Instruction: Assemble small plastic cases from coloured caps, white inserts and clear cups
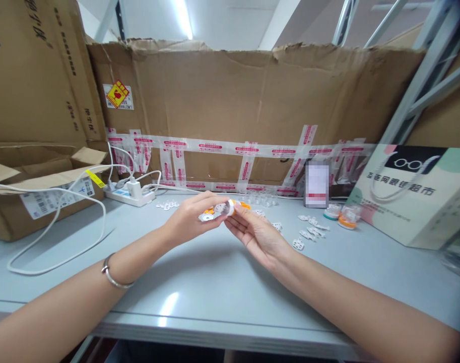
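Note:
Above the middle of the table, both hands are closed on a small clear round container with a white and orange rim (231,207). My left hand (190,217) grips its clear side between thumb and fingers. At the rim end, the thumb and fingers of my right hand (260,236) pinch it. Fingers cover part of the container. Just past my hands lie a white disc (207,217), orange pieces (246,205) and clear plastic cups (265,200). Small white flat pieces with holes (309,233) are scattered to the right, with another group (167,205) at the left.
A power strip (133,196) with white cables (101,222) and an open cardboard box (52,196) sit at the left. Toward the right stand a phone (317,185), orange-based and teal-based containers (349,218) and a paper bag (399,201). A large cardboard sheet (222,96) backs the table.

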A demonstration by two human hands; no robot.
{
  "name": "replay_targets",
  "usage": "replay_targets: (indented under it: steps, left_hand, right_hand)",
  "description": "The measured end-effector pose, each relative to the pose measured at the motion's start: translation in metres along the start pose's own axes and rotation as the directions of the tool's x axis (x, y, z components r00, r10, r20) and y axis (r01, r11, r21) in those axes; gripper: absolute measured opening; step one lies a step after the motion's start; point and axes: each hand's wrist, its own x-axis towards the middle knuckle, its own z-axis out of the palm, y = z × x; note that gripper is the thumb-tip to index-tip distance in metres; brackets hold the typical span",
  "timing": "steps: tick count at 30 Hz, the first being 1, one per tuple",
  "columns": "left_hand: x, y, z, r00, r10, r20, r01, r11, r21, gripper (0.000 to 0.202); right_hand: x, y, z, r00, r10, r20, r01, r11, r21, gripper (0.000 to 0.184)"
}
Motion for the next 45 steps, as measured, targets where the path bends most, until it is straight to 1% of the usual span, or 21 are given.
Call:
replay_targets:
  steps: [2, 3, 6, 8, 13, 15, 18, 22, 25, 28, 31, 34, 39, 45]
  left_hand:
    - [0.000, -0.001, -0.002, 1.000, 0.019, 0.024, -0.020, 1.000, 0.020, 0.029]
    - [0.000, 0.000, -0.002, 1.000, 0.022, 0.017, -0.023, 0.999, 0.037, 0.028]
    - [0.000, 0.002, -0.001, 0.999, 0.011, -0.044, -0.007, 0.997, 0.082, 0.024]
    - [0.000, 0.003, 0.002, 0.997, -0.019, -0.069, 0.025, 0.996, 0.089, 0.020]
    - [-0.002, 0.006, 0.008, 0.990, -0.130, -0.060, 0.136, 0.985, 0.104, 0.017]
    - [-0.004, 0.005, 0.009, 0.990, -0.139, -0.030, 0.141, 0.983, 0.116, 0.018]
    - [-0.006, 0.004, 0.007, 0.990, -0.129, 0.055, 0.121, 0.984, 0.128, 0.021]
    - [-0.005, 0.001, 0.003, 0.981, -0.136, 0.139, 0.117, 0.984, 0.137, 0.021]
    - [-0.002, 0.001, 0.002, 0.977, -0.147, 0.151, 0.135, 0.987, 0.091, 0.022]
    - [0.002, 0.001, 0.002, 0.968, -0.199, 0.150, 0.198, 0.980, 0.019, 0.022]
    - [0.003, -0.001, 0.003, 0.942, -0.287, 0.172, 0.297, 0.954, -0.031, 0.017]
    - [0.003, -0.007, 0.006, 0.916, -0.351, 0.197, 0.372, 0.924, -0.086, 0.019]
    - [0.000, -0.015, 0.010, 0.884, -0.413, 0.220, 0.461, 0.848, -0.260, 0.025]
    - [0.001, -0.012, 0.006, 0.856, -0.467, 0.222, 0.517, 0.749, -0.414, 0.027]
  right_hand:
    - [-0.001, -0.002, 0.001, 1.000, 0.009, -0.002, -0.009, 1.000, -0.014, 0.007]
    - [-0.001, -0.002, 0.002, 1.000, 0.017, -0.002, -0.017, 1.000, -0.015, 0.006]
    - [0.000, -0.003, 0.002, 0.999, 0.053, 0.006, -0.053, 0.998, 0.017, 0.007]
    - [0.001, -0.002, 0.001, 0.997, 0.082, 0.007, -0.082, 0.995, 0.056, 0.008]
    - [0.005, 0.003, -0.002, 0.994, 0.112, -0.007, -0.111, 0.989, 0.101, 0.006]
    - [0.006, 0.004, -0.003, 0.994, 0.112, -0.012, -0.110, 0.988, 0.107, 0.005]
    - [0.006, 0.005, -0.003, 0.993, 0.118, -0.029, -0.114, 0.986, 0.118, 0.006]
    - [0.006, 0.006, -0.005, 0.986, 0.158, -0.058, -0.150, 0.980, 0.129, 0.005]
    - [0.007, 0.006, -0.006, 0.982, 0.179, -0.064, -0.171, 0.979, 0.114, 0.006]
    - [0.007, 0.005, -0.006, 0.978, 0.193, -0.077, -0.187, 0.979, 0.078, 0.010]
    - [0.006, 0.002, -0.004, 0.976, 0.206, -0.066, -0.207, 0.978, -0.007, 0.016]
    - [0.006, 0.000, -0.003, 0.973, 0.218, -0.077, -0.223, 0.972, -0.070, 0.018]
    - [0.008, -0.005, -0.003, 0.966, 0.238, -0.101, -0.244, 0.968, -0.053, 0.014]
    - [0.008, -0.010, -0.003, 0.969, 0.241, -0.053, -0.243, 0.969, -0.037, 0.018]
